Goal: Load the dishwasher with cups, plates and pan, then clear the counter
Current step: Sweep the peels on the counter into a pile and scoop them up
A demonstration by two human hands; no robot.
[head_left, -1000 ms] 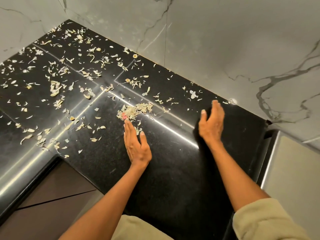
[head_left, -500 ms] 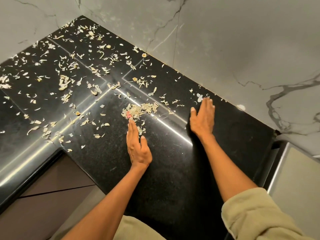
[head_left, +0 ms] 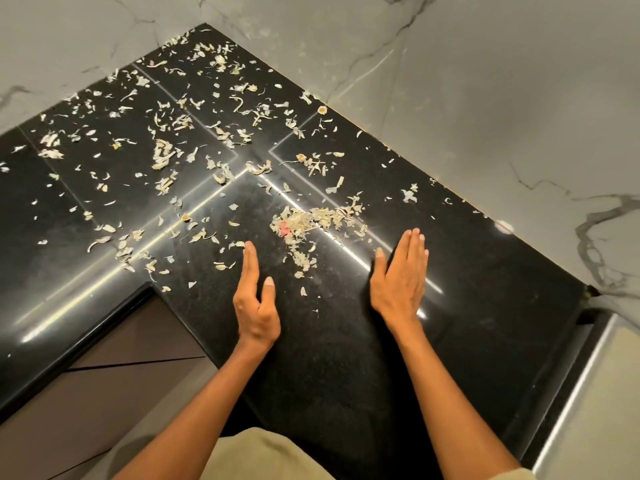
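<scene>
Your left hand (head_left: 255,303) and right hand (head_left: 400,277) lie flat and released, grasping nothing, on the black counter (head_left: 346,358). A gathered scrap pile (head_left: 311,221) sits between their fingertips; loose scraps (head_left: 162,157) litter the far corner.

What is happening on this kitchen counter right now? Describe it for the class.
A person is clearing a black counter with bare hands. The left hand stands on edge and the right hand lies open, fingers together, one on each side of a small gathered pile of pale peelings. Neither hand holds anything. Many more scattered scraps cover the counter toward the marble wall corner, so most of the sweeping is not yet done.
</scene>
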